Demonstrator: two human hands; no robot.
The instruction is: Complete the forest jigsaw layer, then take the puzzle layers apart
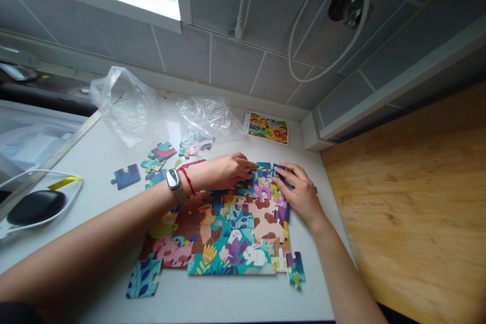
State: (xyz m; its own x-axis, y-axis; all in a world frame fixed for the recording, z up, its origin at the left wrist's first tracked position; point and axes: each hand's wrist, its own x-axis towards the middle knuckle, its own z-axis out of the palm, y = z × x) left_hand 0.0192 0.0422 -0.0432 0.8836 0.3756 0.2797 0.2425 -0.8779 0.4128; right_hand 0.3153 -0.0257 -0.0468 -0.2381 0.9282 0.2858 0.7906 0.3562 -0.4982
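- where's the puzzle (231, 233)?
- flat on the white counter (243, 299), in the middle, both hands at its far edge.
- can you see all of it?
- no, the left hand (228, 171) and its forearm cover part of the upper left, and the right hand (299, 190) hides some of the far right corner.
- how's the left one held?
- palm down, reaching in across the puzzle, fingers stretched loosely forward onto the pieces; its thumb is hard to make out.
- and the right?
- it comes in from the right, half open, thumb and fingers apart, fingertips at a dark blue piece (279, 167). can't tell if it's gripping it.
- anything farther out?
- loose pieces (163, 152) left of the far edge, some blurred under a clear plastic bag (212, 115), and a picture card (268, 127) near the wall.
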